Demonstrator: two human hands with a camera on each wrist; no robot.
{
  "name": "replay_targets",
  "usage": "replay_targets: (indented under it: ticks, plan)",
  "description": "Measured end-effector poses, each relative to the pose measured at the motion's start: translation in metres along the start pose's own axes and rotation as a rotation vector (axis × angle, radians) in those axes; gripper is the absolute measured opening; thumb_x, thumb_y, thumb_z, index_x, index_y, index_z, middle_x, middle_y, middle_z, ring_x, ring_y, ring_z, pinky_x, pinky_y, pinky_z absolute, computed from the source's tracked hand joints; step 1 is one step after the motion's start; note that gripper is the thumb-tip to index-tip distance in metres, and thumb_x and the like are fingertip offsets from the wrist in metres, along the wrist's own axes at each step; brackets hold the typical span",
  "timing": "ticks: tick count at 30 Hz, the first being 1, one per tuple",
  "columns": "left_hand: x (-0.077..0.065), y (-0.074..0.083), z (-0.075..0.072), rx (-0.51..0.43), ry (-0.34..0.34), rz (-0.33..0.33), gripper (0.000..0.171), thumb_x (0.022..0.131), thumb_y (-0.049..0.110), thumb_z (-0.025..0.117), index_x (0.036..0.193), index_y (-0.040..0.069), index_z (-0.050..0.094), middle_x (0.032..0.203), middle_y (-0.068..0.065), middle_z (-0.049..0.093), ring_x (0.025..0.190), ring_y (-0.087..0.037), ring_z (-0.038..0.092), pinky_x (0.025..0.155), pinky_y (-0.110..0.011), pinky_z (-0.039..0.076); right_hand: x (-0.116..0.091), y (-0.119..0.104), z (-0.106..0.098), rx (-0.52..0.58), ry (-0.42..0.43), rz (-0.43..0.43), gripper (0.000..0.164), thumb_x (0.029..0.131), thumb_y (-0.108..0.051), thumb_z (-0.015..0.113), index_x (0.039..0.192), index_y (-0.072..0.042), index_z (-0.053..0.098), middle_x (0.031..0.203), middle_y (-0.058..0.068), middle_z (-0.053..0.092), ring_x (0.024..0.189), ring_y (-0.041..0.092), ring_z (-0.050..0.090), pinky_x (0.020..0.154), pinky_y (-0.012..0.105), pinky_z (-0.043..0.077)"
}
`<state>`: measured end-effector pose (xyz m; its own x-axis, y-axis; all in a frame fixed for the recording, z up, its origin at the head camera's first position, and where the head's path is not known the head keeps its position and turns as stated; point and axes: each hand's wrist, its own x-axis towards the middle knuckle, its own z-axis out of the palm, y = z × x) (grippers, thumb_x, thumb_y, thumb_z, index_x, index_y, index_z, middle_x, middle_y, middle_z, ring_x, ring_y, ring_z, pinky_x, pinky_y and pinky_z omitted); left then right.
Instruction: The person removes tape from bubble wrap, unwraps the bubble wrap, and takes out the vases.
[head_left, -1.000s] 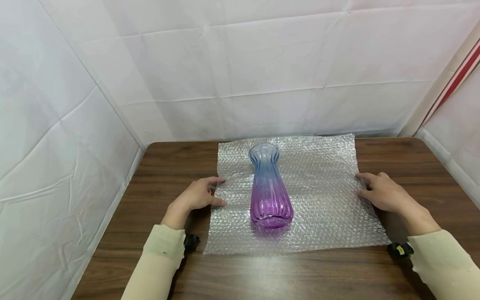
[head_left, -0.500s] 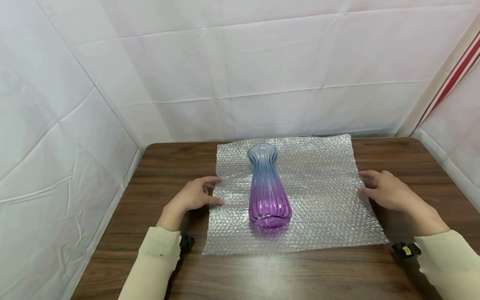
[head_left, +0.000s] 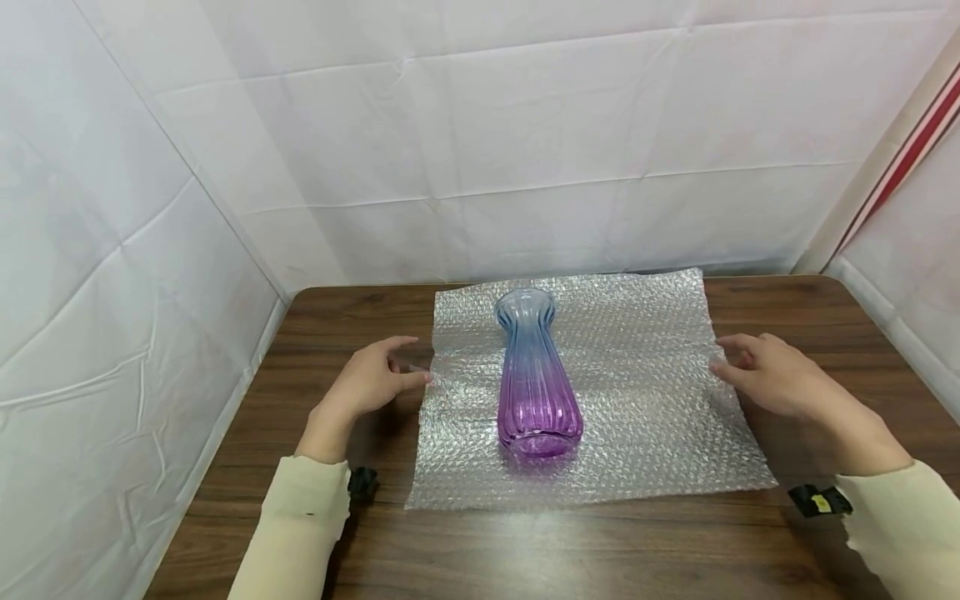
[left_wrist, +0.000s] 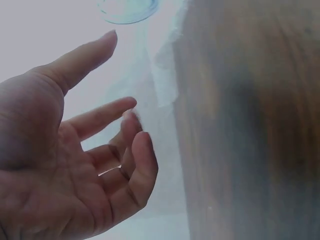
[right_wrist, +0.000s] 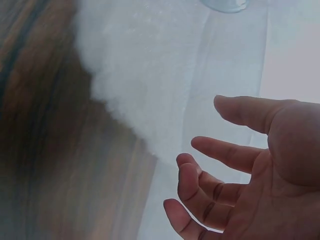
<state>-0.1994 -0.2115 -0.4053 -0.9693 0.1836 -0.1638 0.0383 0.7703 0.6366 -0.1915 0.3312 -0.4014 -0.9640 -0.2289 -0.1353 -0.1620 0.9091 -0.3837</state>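
A ribbed glass vase [head_left: 537, 375], blue at the neck and purple at the base, lies on its side on a sheet of bubble wrap [head_left: 645, 417]. Its mouth points to the back of the table. Just off the sheet's left edge is my left hand [head_left: 365, 377], thumb and index finger spread apart, holding nothing. My right hand [head_left: 780, 375] is at the right edge, its thumb tip overlapping the sheet in the head view. Both wrist views show loosely bent fingers with nothing between them; the vase's rim [left_wrist: 129, 12] shows at the top of the left one.
The sheet lies flat on a dark wooden table [head_left: 480, 550] and reaches its back edge. White cloth walls [head_left: 525, 150] stand behind and at the left. A red stripe [head_left: 915, 150] runs down the cloth at the back right corner.
My left hand has drawn away to the left, off the bubble wrap's edge. The right hand has shifted slightly at the right edge. Vase and sheet stay in place.
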Motion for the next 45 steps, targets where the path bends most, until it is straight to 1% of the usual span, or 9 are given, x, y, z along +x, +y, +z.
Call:
replay_targets:
  ticks: [4, 7, 9, 12, 15, 19, 28, 31, 45]
  plan:
    - [-0.001, 0.008, -0.003, 0.021, 0.04, 0.011, 0.066, 0.096, 0.042, 0.073, 0.152, 0.014, 0.052, 0.078, -0.004, 0.052, 0.062, -0.017, 0.044, 0.059, -0.033, 0.039, 0.001, -0.01, -0.003, 0.004, 0.008, -0.037, 0.062, 0.109, -0.042, 0.052, 0.147, 0.007, 0.05, 0.116, 0.028, 0.065, 0.097, 0.039, 0.064, 0.074, 0.052, 0.052]
    - [-0.001, 0.016, -0.002, 0.022, 0.05, 0.026, 0.064, 0.098, 0.044, 0.07, 0.152, 0.014, 0.052, 0.077, -0.004, 0.05, 0.06, -0.017, 0.042, 0.058, -0.032, 0.038, 0.0, -0.02, -0.005, 0.027, 0.002, -0.047, 0.062, 0.109, -0.044, 0.05, 0.149, 0.004, 0.05, 0.132, 0.035, 0.061, 0.116, 0.049, 0.062, 0.085, 0.062, 0.052]
    - [-0.001, 0.021, -0.001, 0.016, 0.055, 0.039, 0.063, 0.099, 0.043, 0.069, 0.152, 0.014, 0.051, 0.077, -0.004, 0.05, 0.059, -0.016, 0.041, 0.058, -0.032, 0.038, 0.0, -0.027, -0.006, 0.049, 0.003, -0.053, 0.061, 0.109, -0.044, 0.05, 0.149, 0.002, 0.051, 0.132, 0.033, 0.062, 0.116, 0.047, 0.063, 0.085, 0.059, 0.053]
    - [0.0, 0.029, 0.003, 0.001, 0.052, 0.05, 0.063, 0.1, 0.043, 0.067, 0.153, 0.014, 0.049, 0.075, -0.003, 0.05, 0.056, -0.014, 0.04, 0.057, -0.031, 0.038, 0.001, -0.039, -0.006, 0.076, 0.008, -0.072, 0.059, 0.109, -0.044, 0.051, 0.148, -0.001, 0.053, 0.127, 0.027, 0.067, 0.107, 0.036, 0.066, 0.078, 0.047, 0.054]
    - [0.001, 0.036, 0.007, -0.013, 0.037, 0.06, 0.064, 0.101, 0.044, 0.065, 0.154, 0.013, 0.047, 0.077, -0.003, 0.052, 0.057, -0.014, 0.041, 0.058, -0.031, 0.04, 0.004, -0.049, -0.003, 0.1, 0.002, -0.081, 0.058, 0.108, -0.046, 0.051, 0.148, -0.003, 0.054, 0.123, 0.022, 0.069, 0.104, 0.031, 0.067, 0.075, 0.04, 0.052]
    - [0.002, 0.043, 0.013, -0.015, 0.01, 0.076, 0.065, 0.103, 0.047, 0.062, 0.156, 0.012, 0.045, 0.084, -0.005, 0.057, 0.062, -0.016, 0.049, 0.062, -0.032, 0.044, 0.007, -0.062, 0.002, 0.134, -0.023, -0.077, 0.062, 0.108, -0.05, 0.049, 0.15, -0.005, 0.051, 0.125, 0.021, 0.068, 0.106, 0.032, 0.066, 0.075, 0.042, 0.053]
    - [0.004, 0.054, 0.028, -0.026, -0.073, 0.078, 0.07, 0.104, 0.053, 0.057, 0.16, 0.015, 0.039, 0.109, -0.008, 0.069, 0.079, -0.018, 0.065, 0.075, -0.039, 0.054, 0.012, -0.087, 0.02, 0.244, -0.063, -0.097, 0.067, 0.108, -0.05, 0.049, 0.152, 0.001, 0.046, 0.125, 0.022, 0.068, 0.098, 0.027, 0.07, 0.074, 0.037, 0.056]
    - [0.005, 0.056, 0.033, -0.037, -0.092, 0.082, 0.071, 0.104, 0.055, 0.054, 0.16, 0.015, 0.038, 0.111, -0.01, 0.07, 0.082, -0.018, 0.066, 0.078, -0.04, 0.055, 0.014, -0.094, 0.025, 0.274, -0.079, -0.1, 0.068, 0.108, -0.049, 0.05, 0.153, 0.001, 0.044, 0.124, 0.022, 0.069, 0.092, 0.024, 0.072, 0.074, 0.036, 0.056]
    - [0.006, 0.066, 0.048, -0.098, -0.149, 0.115, 0.073, 0.106, 0.057, 0.049, 0.161, 0.011, 0.035, 0.088, -0.014, 0.072, 0.066, -0.02, 0.066, 0.073, -0.035, 0.054, 0.023, -0.12, 0.042, 0.339, -0.152, -0.111, 0.073, 0.107, -0.055, 0.047, 0.156, -0.001, 0.039, 0.118, 0.018, 0.068, 0.088, 0.021, 0.07, 0.077, 0.036, 0.055]
